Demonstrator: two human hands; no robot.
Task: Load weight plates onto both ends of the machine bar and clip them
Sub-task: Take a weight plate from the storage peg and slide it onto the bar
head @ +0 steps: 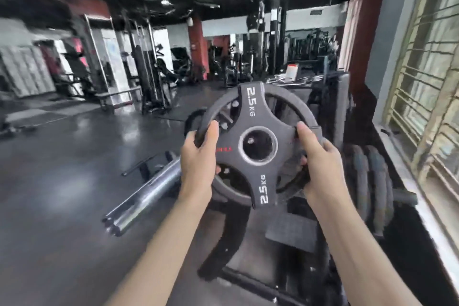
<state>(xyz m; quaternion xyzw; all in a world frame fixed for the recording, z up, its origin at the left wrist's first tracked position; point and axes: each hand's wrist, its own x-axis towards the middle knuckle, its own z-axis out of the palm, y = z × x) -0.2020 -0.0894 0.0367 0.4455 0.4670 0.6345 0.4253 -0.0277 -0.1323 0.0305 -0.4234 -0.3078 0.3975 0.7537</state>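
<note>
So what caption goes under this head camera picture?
Both hands, left and right, hold a 2.5 kg weight plate upright in a gym.

Matt rubber plate (258, 146) – glossy chrome bar (146, 196)

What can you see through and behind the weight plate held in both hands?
Behind the 2.5 kg weight plate, dark machine parts show through its centre hole and cut-outs. The chrome bar sleeve runs behind its lower left edge. The solid spokes hide everything else.

Left of the machine bar (146, 194) the dark floor (62, 169) lies open; right of it, stacked plates (372, 181) crowd the wall.
</note>
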